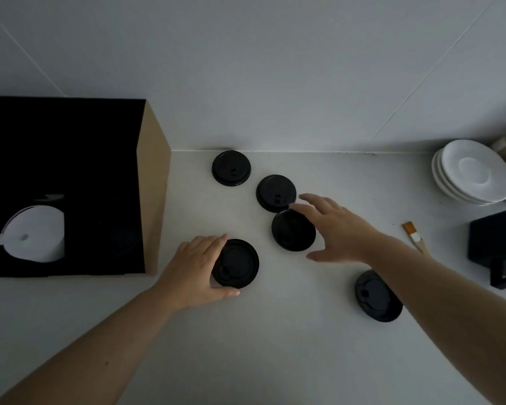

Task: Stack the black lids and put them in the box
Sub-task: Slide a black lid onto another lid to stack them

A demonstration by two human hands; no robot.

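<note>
Five black lids [231, 168] — one box [153, 182], one brush [413, 234], two hands [195, 266].

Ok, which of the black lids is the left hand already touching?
The lid nearest the box, at the front. The left hand curls round its left edge; the other four lie apart from that hand, further right or back.

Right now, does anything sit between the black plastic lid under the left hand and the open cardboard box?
Nothing visible does. The left hand grips the black plastic lid, and only bare white counter lies between it and the open cardboard box. The other lids lie on the far side, away from the box.
</note>
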